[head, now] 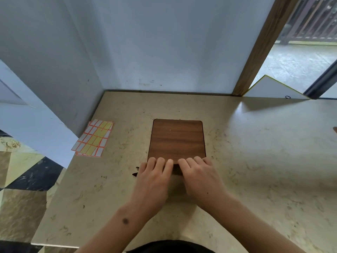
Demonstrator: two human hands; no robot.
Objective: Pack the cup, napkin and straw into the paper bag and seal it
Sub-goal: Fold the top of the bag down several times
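A flat brown bag (176, 141) with a wood-grain print lies on the beige marbled table (264, 147), near the middle. My left hand (155, 178) and my right hand (198, 176) lie side by side on its near edge, fingers laid flat and pressing down on it. A darker strip of the bag shows between the two hands. The near end of the bag is hidden under my hands. No cup, napkin or straw is in view.
A small stack of sticker sheets (94, 137) with white and yellow labels edged in red lies at the table's left edge, against the grey wall. A white board (269, 88) leans at the back right beside a wooden post (259, 52).
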